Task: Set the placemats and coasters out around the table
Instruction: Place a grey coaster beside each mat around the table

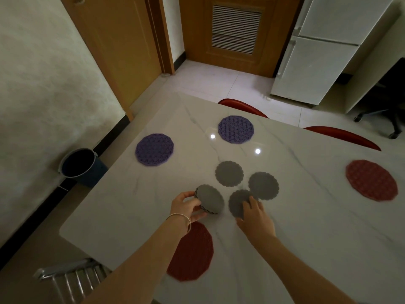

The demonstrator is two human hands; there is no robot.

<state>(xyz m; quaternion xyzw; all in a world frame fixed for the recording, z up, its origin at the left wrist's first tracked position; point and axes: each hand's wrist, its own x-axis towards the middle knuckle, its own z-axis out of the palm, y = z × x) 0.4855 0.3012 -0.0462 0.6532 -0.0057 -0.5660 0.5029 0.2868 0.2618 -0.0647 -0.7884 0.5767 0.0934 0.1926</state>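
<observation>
Surface [285, 238]: I see white marble-look top with grey veins, filling the lower right of my head view; two light glints sit on it.
Fridge [324, 44]: white, standing beyond the far edge, at the right.
Door [232, 34]: brown wood with a slatted vent, straight ahead.
Red chairs [243, 107]: two backs show past the far edge.
Bucket [76, 164]: dark, on the floor by the left wall.
Red placemats: near red placemat [195, 253] lies under my left forearm; far red placemat [371, 179] lies toward the right edge.
Purple placemats: left purple placemat [154, 149] and far purple placemat [236, 129], both flat, well apart.
Grey coasters: two lie flat and alone, upper coaster [229, 173] and right coaster [263, 185]; pressed coaster [237, 205] overlaps the right one's near edge.
Coaster stack [210, 199]: grey, tilted, lifted at its left edge.
Left hand [188, 207]: fingers curled and clamped on the coaster stack; a bangle [182, 217] circles the wrist.
Right hand [256, 218]: fingers straight and slightly apart, tips resting on the pressed coaster.
</observation>
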